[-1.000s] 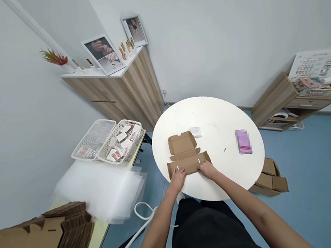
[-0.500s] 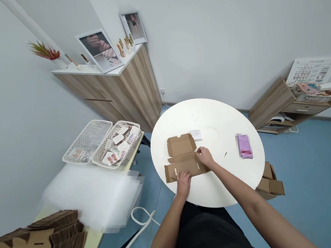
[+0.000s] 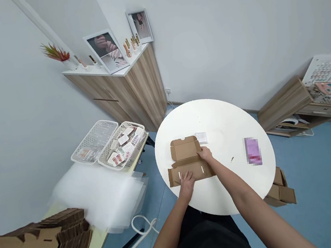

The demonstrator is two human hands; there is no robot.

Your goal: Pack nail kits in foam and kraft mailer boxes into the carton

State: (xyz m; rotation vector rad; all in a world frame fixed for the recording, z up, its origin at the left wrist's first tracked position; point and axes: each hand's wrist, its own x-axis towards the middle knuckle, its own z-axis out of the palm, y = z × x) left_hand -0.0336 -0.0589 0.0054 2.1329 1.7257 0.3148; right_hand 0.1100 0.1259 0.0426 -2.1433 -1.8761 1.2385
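Observation:
An unfolded brown cardboard box (image 3: pixel 185 149) lies on the round white table (image 3: pixel 213 118), its lid part farther from me and its slotted panel nearer. My left hand (image 3: pixel 187 179) rests on the slotted panel with its fingers spread. At the right side of the cardboard, my right hand (image 3: pixel 205 153) has its fingers closed on the edge near the fold. Just behind that hand lies a small white packet (image 3: pixel 201 137). Farther right on the table is a blurred purple packet (image 3: pixel 253 151).
To the left, a side table holds two white baskets (image 3: pixel 95 142) (image 3: pixel 105 157), translucent sheets (image 3: pixel 98 192) and stacked flat cardboard (image 3: pixel 68 244). Brown boxes (image 3: pixel 280 190) stand on the floor at right. A wooden cabinet (image 3: pixel 143 86) and a shelf (image 3: pixel 286 103) stand behind.
My right hand has shifted slightly up along the cardboard's right edge, and the lid part looks a little raised. The camera view has turned slightly left.

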